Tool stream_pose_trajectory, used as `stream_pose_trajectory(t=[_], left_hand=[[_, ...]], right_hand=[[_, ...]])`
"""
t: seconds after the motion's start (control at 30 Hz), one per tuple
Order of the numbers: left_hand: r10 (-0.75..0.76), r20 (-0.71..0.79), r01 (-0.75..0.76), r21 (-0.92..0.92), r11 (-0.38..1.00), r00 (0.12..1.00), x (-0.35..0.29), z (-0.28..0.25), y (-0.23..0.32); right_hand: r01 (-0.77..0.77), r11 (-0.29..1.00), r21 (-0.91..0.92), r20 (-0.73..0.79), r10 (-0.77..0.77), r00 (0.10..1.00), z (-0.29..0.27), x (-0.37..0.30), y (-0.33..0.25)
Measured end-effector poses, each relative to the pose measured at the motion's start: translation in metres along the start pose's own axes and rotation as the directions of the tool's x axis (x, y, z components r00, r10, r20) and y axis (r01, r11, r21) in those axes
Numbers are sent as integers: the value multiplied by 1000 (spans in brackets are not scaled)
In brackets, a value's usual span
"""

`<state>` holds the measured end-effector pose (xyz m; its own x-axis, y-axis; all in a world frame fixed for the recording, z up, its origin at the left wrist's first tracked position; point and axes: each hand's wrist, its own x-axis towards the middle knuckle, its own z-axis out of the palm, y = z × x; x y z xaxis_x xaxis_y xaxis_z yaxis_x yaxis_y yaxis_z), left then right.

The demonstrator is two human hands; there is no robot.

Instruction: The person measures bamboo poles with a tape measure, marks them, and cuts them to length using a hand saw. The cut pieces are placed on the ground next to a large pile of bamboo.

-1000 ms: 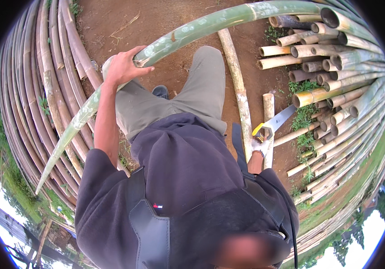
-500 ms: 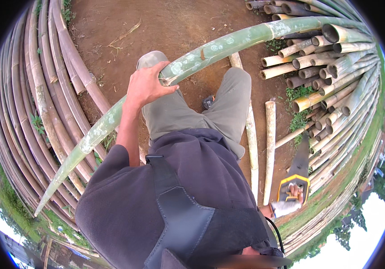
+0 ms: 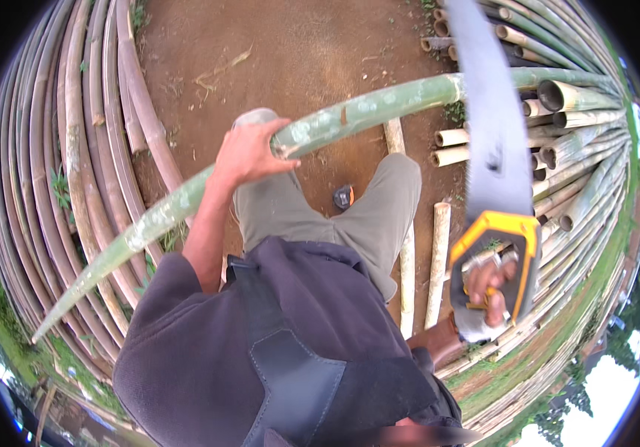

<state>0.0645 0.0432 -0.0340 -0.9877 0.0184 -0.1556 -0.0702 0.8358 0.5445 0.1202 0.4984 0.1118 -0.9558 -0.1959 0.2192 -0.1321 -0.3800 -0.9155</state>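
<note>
A long green bamboo pole (image 3: 368, 108) with pale blotches lies across my legs. My left hand (image 3: 249, 154) is wrapped over it above my knee, beside a brownish joint. On the right, my right hand (image 3: 490, 287) grips a hand saw (image 3: 495, 127) by its yellow and dark grey handle. Its broad blade is raised and blurred by motion, and in the picture it crosses in front of the pole. Whether the blade touches the pole I cannot tell. Something white covers part of the right hand and wrist.
Many cut bamboo poles (image 3: 558, 160) are stacked on the right, hollow ends toward me. Brown poles (image 3: 74, 149) lie in rows on the left. Short pale bamboo lengths (image 3: 439, 261) rest on the brown soil (image 3: 298, 45). A small dark and orange object (image 3: 343, 197) sits between my legs.
My right hand has swung the saw up and forward from the lower right, so its blade now crosses the view of the pole. The left hand keeps its hold.
</note>
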Motion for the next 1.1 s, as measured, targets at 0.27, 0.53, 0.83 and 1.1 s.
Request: stream_pose_trajectory(t=[0.27,0.53,0.83,1.1], left_hand=[[67,-89,-47,216,975,994,-19,4,14],[53,-155,3,339,941,987,-26,21,32],[-164,31,154,199,968,986,-16,3,27],[-169,37,163,124,979,985,-9,3,21]], right_hand=[[-133,947,-293,329,231,915,5,0,69],[-519,855,-8,384,482,788,-24,-26,70],[-340,936,-95,395,349,850,-49,-29,69],[-356,927,-115,368,373,852,-30,-48,83]])
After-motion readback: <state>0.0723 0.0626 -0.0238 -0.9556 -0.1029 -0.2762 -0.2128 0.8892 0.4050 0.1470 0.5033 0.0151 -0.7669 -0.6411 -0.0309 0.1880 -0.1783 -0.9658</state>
